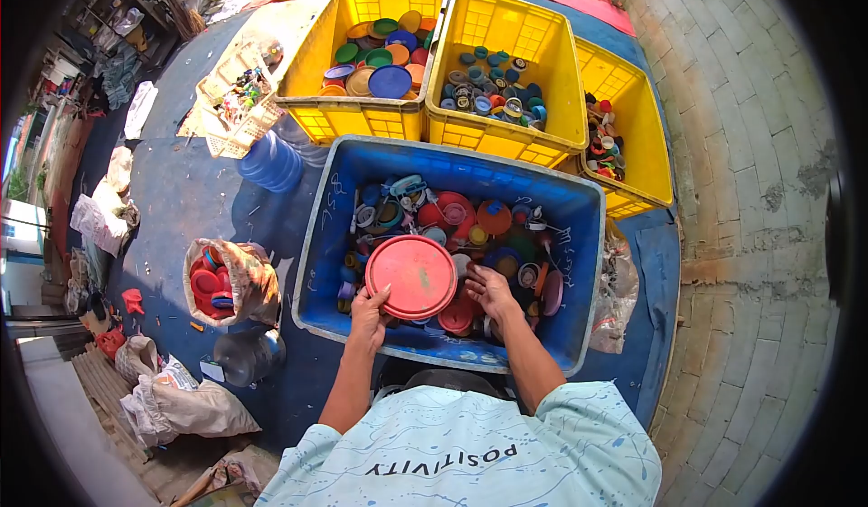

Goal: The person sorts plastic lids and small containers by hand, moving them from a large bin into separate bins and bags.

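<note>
A large round red lid is in my left hand, gripped at its lower left edge with the thumb on top. It is held over a blue bin full of mixed plastic caps and lids. My right hand is just right of the red lid, above the caps, with its fingers loosely apart and no held thing showing. Near its fingertips lies a small pale lid. A red cap sits below the large lid, and a pink oval lid leans at the bin's right side.
Behind the blue bin stand a yellow crate of flat lids, another yellow crate of bottle caps and a third crate. A sack of red lids and a blue water jug stand left. A block wall runs along the right.
</note>
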A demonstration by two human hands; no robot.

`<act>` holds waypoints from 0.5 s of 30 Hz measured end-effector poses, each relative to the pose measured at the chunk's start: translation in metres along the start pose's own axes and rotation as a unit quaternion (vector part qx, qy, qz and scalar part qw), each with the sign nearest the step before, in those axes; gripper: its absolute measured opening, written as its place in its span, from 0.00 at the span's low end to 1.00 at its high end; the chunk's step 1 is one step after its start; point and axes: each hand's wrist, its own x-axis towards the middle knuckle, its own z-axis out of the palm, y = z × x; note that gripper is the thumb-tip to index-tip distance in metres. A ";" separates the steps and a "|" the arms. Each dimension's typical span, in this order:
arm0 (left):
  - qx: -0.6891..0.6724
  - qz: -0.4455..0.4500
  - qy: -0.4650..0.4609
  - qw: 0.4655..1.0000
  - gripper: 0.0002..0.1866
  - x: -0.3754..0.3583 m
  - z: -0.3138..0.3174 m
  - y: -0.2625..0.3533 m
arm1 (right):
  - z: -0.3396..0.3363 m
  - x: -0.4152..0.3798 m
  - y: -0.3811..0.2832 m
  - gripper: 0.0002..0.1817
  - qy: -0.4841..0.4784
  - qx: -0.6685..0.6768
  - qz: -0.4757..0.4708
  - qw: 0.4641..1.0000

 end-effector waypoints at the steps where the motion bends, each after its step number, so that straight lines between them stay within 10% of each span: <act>1: -0.007 0.014 0.005 1.000 0.16 -0.002 -0.004 0.005 | -0.003 0.019 0.007 0.14 0.011 -0.024 0.003 1.000; 15: -0.090 0.075 0.081 0.990 0.18 -0.041 -0.035 0.042 | 0.032 0.167 -0.026 0.19 0.166 -0.471 -0.371 0.783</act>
